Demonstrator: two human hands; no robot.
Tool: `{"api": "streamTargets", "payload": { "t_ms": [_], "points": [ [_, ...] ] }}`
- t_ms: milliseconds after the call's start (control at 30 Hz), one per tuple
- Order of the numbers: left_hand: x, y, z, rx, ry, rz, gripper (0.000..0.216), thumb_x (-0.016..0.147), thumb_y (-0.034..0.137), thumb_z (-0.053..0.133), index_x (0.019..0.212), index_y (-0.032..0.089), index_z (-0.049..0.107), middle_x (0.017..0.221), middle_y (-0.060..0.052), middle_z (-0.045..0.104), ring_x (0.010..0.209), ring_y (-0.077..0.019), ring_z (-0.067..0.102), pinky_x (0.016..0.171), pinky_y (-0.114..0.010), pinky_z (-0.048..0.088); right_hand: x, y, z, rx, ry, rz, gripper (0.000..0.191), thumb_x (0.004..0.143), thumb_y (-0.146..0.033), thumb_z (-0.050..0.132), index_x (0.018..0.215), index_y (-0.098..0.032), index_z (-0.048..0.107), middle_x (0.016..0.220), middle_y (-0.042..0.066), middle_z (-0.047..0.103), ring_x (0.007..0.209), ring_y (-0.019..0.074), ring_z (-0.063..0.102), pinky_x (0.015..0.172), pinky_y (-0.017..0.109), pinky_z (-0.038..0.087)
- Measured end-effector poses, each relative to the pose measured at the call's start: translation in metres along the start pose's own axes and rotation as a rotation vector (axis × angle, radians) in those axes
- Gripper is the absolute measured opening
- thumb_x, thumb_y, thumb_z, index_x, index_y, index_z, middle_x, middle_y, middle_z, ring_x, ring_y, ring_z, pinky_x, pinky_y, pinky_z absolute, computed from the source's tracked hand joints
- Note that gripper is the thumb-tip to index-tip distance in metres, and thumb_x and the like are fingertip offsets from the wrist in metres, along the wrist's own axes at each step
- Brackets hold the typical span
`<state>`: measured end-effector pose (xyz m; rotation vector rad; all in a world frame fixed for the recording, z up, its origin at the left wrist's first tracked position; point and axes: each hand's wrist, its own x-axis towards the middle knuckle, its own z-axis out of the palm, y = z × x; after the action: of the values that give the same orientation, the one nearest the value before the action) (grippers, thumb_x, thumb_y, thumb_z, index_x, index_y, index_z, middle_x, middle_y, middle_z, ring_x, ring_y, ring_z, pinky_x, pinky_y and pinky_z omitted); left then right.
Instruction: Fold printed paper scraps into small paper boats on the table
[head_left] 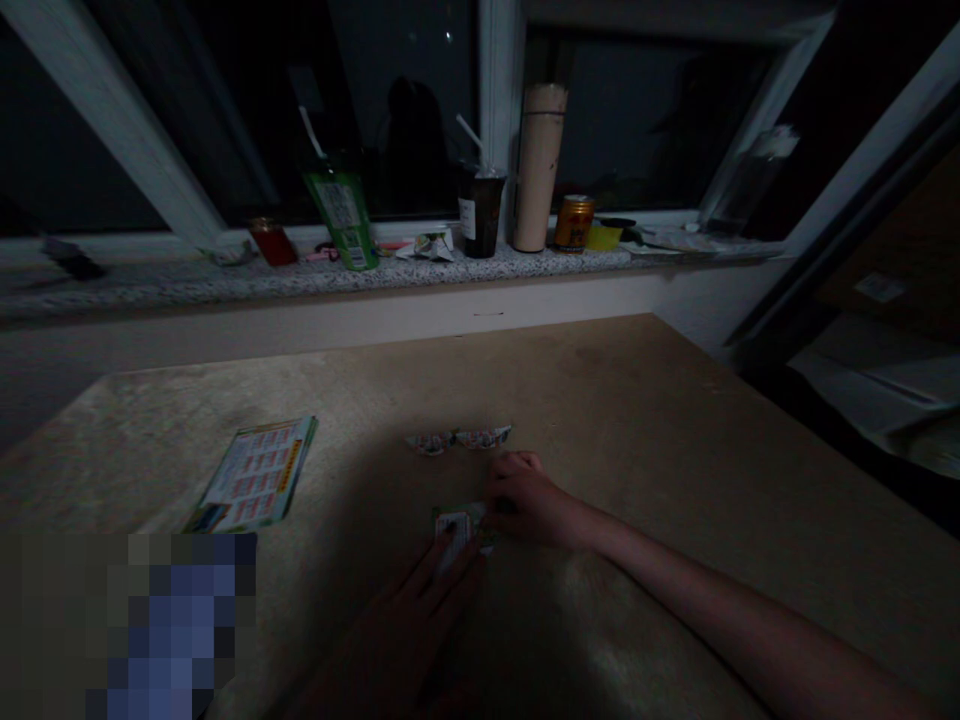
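A small folded piece of printed paper [457, 525] lies on the tan table [637, 420] near its front. My left hand [420, 610] reaches up from below, its fingers stretched flat and pressing on the paper's lower edge. My right hand [521, 497] comes in from the right with curled fingers pinching the paper's right side. Two small folded paper pieces [459, 439] lie side by side just beyond my right hand. The scene is dim.
A printed leaflet [255, 475] lies at the table's left. Behind, a stone windowsill [225, 280] carries a green bottle [341, 215], a dark cup with a straw [480, 210], a tall beige cylinder [538, 165], an orange can [574, 222] and a red jar [271, 240]. Folded sheets [877, 380] lie off the table at right.
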<state>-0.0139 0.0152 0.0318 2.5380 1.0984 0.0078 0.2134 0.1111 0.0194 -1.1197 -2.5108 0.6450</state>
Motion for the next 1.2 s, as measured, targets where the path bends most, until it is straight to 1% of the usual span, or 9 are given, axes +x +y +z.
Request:
{"api": "streamTargets", "payload": {
  "t_ms": [167, 267, 333, 467, 567, 667, 833, 1100, 1200],
  "points": [
    [0.003, 0.001, 0.001, 0.002, -0.026, 0.039, 0.095, 0.083, 0.053, 0.061, 0.149, 0.032, -0.004, 0.155, -0.002, 0.004, 0.139, -0.0367, 0.010, 0.108, -0.056, 0.024, -0.002, 0.000, 0.000, -0.010, 0.045, 0.002, 0.014, 0.079, -0.025, 0.070, 0.074, -0.017, 0.059, 0.086, 0.002, 0.056, 0.092, 0.0197, 0.050, 0.086, 0.034, 0.031],
    [0.004, 0.003, -0.001, 0.022, -0.031, 0.035, 0.095, 0.084, 0.052, 0.061, 0.149, 0.032, -0.006, 0.155, -0.002, 0.002, 0.139, -0.0355, 0.010, 0.109, -0.054, 0.023, -0.015, -0.006, 0.000, -0.047, 0.145, -0.032, 0.014, 0.083, -0.026, 0.065, 0.093, -0.018, 0.060, 0.097, 0.006, 0.058, 0.099, 0.0215, 0.049, 0.091, 0.037, 0.032],
    [0.004, 0.003, -0.001, 0.027, -0.035, 0.026, 0.096, 0.084, 0.052, 0.061, 0.149, 0.031, -0.008, 0.155, -0.003, 0.001, 0.139, -0.0343, 0.010, 0.110, -0.052, 0.023, -0.030, -0.014, 0.000, -0.127, 0.172, -0.118, 0.020, 0.088, -0.030, 0.059, 0.107, -0.022, 0.060, 0.110, 0.008, 0.058, 0.109, 0.0238, 0.046, 0.099, 0.043, 0.027],
    [0.006, -0.002, 0.006, 0.001, -0.038, 0.040, 0.096, 0.084, 0.058, 0.058, 0.149, 0.028, -0.005, 0.155, -0.003, 0.002, 0.139, -0.0348, 0.007, 0.110, -0.051, 0.023, -0.061, -0.029, 0.002, -0.301, 0.109, -0.202, 0.034, 0.093, -0.037, 0.048, 0.123, -0.022, 0.054, 0.125, 0.009, 0.056, 0.119, 0.0259, 0.043, 0.109, 0.049, 0.013],
    [0.006, -0.006, 0.012, 0.000, -0.036, 0.065, 0.097, 0.082, 0.055, 0.060, 0.149, 0.028, -0.004, 0.155, -0.003, 0.003, 0.139, -0.0359, 0.007, 0.110, -0.053, 0.022, -0.071, -0.034, 0.002, -0.337, 0.037, -0.203, 0.045, 0.092, -0.036, 0.049, 0.134, -0.022, 0.045, 0.136, 0.009, 0.049, 0.128, 0.0263, 0.037, 0.112, 0.051, 0.013],
    [0.006, -0.004, 0.009, 0.005, -0.040, 0.054, 0.094, 0.083, 0.051, 0.061, 0.150, 0.027, -0.001, 0.155, -0.004, 0.004, 0.139, -0.0361, 0.008, 0.110, -0.054, 0.021, -0.072, -0.036, 0.003, -0.320, 0.021, -0.172, 0.051, 0.090, -0.038, 0.052, 0.137, -0.022, 0.043, 0.141, 0.010, 0.044, 0.134, 0.0273, 0.031, 0.113, 0.054, 0.013],
    [0.006, 0.007, -0.004, 0.009, -0.086, 0.004, 0.092, 0.082, 0.051, 0.063, 0.150, 0.024, 0.007, 0.154, -0.006, 0.007, 0.139, -0.0360, 0.009, 0.110, -0.053, 0.022, -0.072, -0.038, 0.007, -0.263, 0.033, -0.107, 0.051, 0.089, -0.035, 0.054, 0.138, -0.024, 0.043, 0.139, 0.009, 0.048, 0.134, 0.0258, 0.035, 0.114, 0.054, 0.013],
    [0.009, 0.004, -0.002, -0.032, -0.116, 0.019, 0.090, 0.084, 0.055, 0.058, 0.149, 0.028, 0.002, 0.154, -0.004, 0.007, 0.139, -0.0372, 0.009, 0.108, -0.057, 0.023, -0.072, -0.037, 0.004, -0.221, 0.047, -0.106, 0.054, 0.089, -0.035, 0.054, 0.140, -0.025, 0.039, 0.138, 0.007, 0.050, 0.132, 0.0271, 0.037, 0.114, 0.058, 0.010],
    [0.009, 0.004, -0.002, -0.014, -0.078, 0.005, 0.088, 0.085, 0.050, 0.058, 0.150, 0.027, 0.002, 0.154, -0.005, 0.006, 0.139, -0.0362, 0.009, 0.108, -0.056, 0.022, -0.073, -0.036, 0.002, -0.239, 0.061, -0.091, 0.050, 0.090, -0.033, 0.053, 0.137, -0.024, 0.043, 0.141, 0.008, 0.046, 0.134, 0.0278, 0.035, 0.113, 0.059, 0.013]
  ]
}}
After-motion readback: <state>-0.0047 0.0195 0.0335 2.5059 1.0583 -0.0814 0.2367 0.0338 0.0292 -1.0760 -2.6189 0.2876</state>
